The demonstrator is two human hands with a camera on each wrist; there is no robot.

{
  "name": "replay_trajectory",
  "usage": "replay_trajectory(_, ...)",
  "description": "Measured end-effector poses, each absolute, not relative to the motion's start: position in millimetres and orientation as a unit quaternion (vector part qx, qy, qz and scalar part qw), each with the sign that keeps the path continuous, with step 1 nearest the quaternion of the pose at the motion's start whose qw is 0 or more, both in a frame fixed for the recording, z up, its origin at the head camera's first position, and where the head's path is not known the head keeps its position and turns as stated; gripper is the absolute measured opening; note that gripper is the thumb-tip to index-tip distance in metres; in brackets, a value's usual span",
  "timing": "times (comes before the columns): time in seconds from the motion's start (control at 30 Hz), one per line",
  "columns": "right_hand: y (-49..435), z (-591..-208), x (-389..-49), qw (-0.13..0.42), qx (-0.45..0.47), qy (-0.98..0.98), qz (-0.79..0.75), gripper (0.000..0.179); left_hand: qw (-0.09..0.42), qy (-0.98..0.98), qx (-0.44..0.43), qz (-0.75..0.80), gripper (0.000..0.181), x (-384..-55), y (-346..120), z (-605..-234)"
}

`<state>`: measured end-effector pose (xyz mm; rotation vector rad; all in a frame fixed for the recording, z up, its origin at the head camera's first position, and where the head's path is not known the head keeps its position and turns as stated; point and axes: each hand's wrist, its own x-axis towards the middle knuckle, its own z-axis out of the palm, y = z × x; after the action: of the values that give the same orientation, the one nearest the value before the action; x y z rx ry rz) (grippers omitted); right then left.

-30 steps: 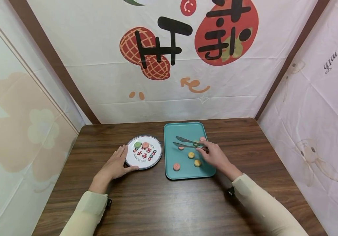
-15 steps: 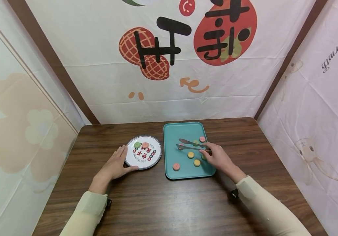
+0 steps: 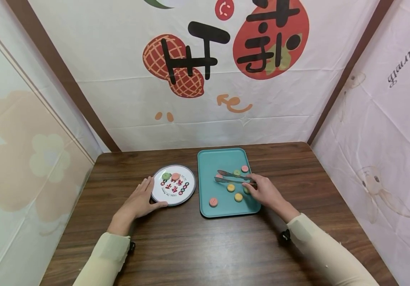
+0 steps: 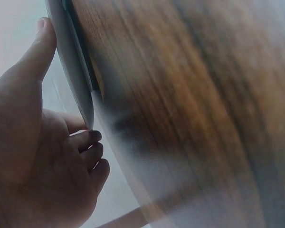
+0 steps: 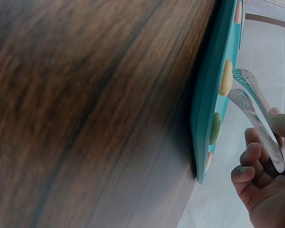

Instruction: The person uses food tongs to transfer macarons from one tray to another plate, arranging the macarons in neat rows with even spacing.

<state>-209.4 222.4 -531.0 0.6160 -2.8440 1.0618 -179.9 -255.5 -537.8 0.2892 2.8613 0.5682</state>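
My right hand point(image 3: 266, 191) grips metal tongs point(image 3: 233, 174) above the teal tray point(image 3: 210, 159); their perforated tips are spread. In the head view the tips lie on either side of a pink macaron point(image 3: 219, 176); contact cannot be made out. Near it are a green macaron point(image 3: 237, 172), another pink macaron point(image 3: 245, 169) and yellow macarons point(image 3: 230, 188). My left hand point(image 3: 137, 201) rests against the white plate point(image 3: 167, 196), its thumb and fingers spread along the rim. On that plate sit a green macaron point(image 3: 166, 176) and an orange-pink macaron point(image 3: 175, 176).
Plate and tray stand close together on a brown wooden table point(image 3: 205, 246). Another pink macaron point(image 3: 213, 202) lies at the tray's near left. Printed fabric walls point(image 3: 126, 99) enclose the table at the back and both sides.
My right hand has shifted slightly right, and the tongs' tips have moved right and nearer to me, to either side of a pink macaron. My left hand stays at the plate.
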Motion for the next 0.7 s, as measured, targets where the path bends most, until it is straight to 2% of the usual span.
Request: replay_trajectory(0.7, 220.4, -534.3, -212.5, 0.023, 0.202, -0.92, 0.336, 0.04, 0.103, 0.971, 0.094, 0.193, 0.123, -178.3, -255.0, -536.2)
